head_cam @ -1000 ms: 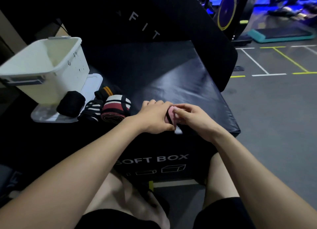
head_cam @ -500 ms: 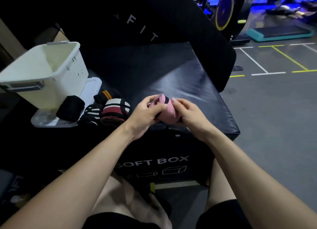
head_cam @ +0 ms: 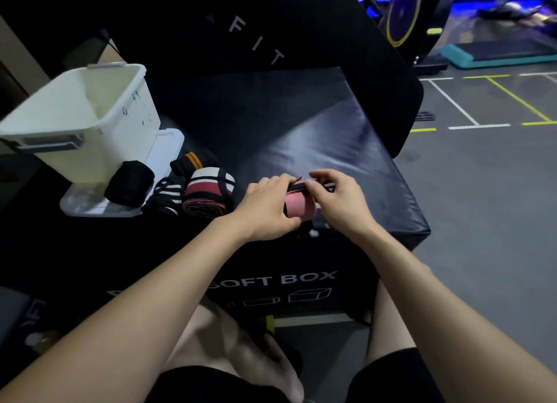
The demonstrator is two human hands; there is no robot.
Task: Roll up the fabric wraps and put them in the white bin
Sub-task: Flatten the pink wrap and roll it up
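A rolled pink wrap (head_cam: 298, 207) sits between both hands near the front edge of the black soft box (head_cam: 346, 143). My left hand (head_cam: 268, 206) grips the roll from the left. My right hand (head_cam: 337, 199) pinches its black strap at the top right. To the left lie a red, white and black roll (head_cam: 208, 191), a black-and-white striped wrap (head_cam: 164, 193), a black wrap with orange stripes (head_cam: 193, 159) and a plain black roll (head_cam: 129, 183). The white bin (head_cam: 90, 122) stands at the far left, open-topped; its inside shows no wraps.
The bin rests on a flat white lid (head_cam: 164, 149). A black padded panel lettered FIT (head_cam: 271, 25) rises behind the box. Grey gym floor with painted lines (head_cam: 482, 176) lies to the right, with machines and a teal step (head_cam: 494, 54) beyond. My bare knees are below the box.
Both hands kept turning the pink roll on the box top. The black strap now lies across its top, pinched by my right hand. The view shifted slightly.
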